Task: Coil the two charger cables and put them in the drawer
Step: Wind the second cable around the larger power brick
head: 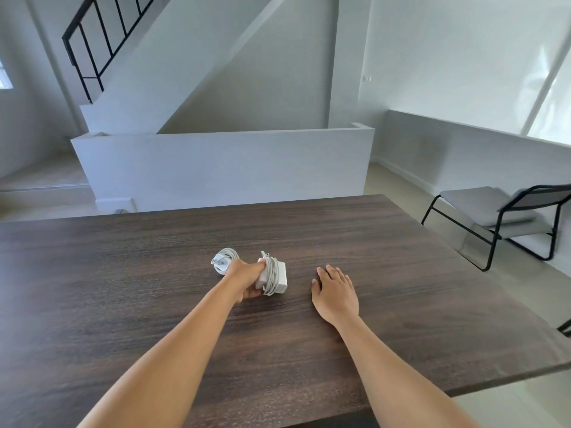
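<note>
Two white chargers sit near the middle of a dark wood table (pixel 401 273). The nearer one is a square power brick (pixel 276 274) with its cable wound in several turns around the body; a short loose end sticks up at its far edge. The left hand (pixel 247 278) grips this brick from the left side, fingers curled over its top and thumb tucked under the near corner, so the brick stands tilted on edge. Whether it rests on the table or is lifted just clear cannot be told.

The second charger is a small coil (pixel 223 260) of thin white cable lying flat on the table, just beyond and to the left of the left hand's knuckles. A small white plug lies inside the loop. The wrist hides the coil's near right edge, so whether hand and coil touch cannot be told.

The right hand (pixel 335 293) lies palm down on the table to the right of the brick, apart from it, fingers loosely spread and holding nothing. Both forearms are bare and reach in from the bottom edge.

Beyond the table's far edge stands a low white wall, with a staircase and black railing (pixel 92 44) rising behind it. A black-framed chair (pixel 500 217) with a grey cushion stands on the floor to the right.
</note>
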Tool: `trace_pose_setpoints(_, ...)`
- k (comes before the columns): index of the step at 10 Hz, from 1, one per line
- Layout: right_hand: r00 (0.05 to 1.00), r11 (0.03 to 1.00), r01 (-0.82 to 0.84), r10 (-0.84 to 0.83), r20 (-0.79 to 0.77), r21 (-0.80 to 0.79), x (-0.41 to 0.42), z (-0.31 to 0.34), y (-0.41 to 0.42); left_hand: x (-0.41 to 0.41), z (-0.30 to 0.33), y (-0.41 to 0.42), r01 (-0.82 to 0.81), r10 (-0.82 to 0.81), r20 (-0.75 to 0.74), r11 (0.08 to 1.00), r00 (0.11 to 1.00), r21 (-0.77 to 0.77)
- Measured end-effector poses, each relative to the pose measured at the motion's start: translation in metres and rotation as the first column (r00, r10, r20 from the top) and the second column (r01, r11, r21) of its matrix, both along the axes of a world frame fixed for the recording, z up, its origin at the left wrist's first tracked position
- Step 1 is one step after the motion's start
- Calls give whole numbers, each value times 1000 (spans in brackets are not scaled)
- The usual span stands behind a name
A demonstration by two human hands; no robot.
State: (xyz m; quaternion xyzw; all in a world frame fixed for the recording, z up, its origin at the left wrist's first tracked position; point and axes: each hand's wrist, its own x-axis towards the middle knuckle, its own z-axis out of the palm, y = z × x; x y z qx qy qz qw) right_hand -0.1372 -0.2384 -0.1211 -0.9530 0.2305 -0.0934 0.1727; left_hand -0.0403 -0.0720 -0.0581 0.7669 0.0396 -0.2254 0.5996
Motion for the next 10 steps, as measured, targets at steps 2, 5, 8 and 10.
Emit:
trace_pose_setpoints(2, 1000, 1000, 3, -3, -1, 2, 1, -1, 0, 1, 2, -1, -22, 22, 5, 999, 1000, 35)
trace_pose_setpoints(5, 1000, 1000, 4, -4, -6, 1, 1, -1, 0, 2, 2, -2, -2, -13, 96, 987, 995, 158)
trace_pose_setpoints(8, 1000, 1000, 12, -12, 4, -6, 1, -2, 1, 2, 10, 2, -2, -94, 218, 914, 971, 405)
trace_pose_setpoints(10, 1000, 1000, 9, -9, -9, -7, 1, 0, 1, 8, 11, 6, -2, -110, 241, 906, 964, 424)
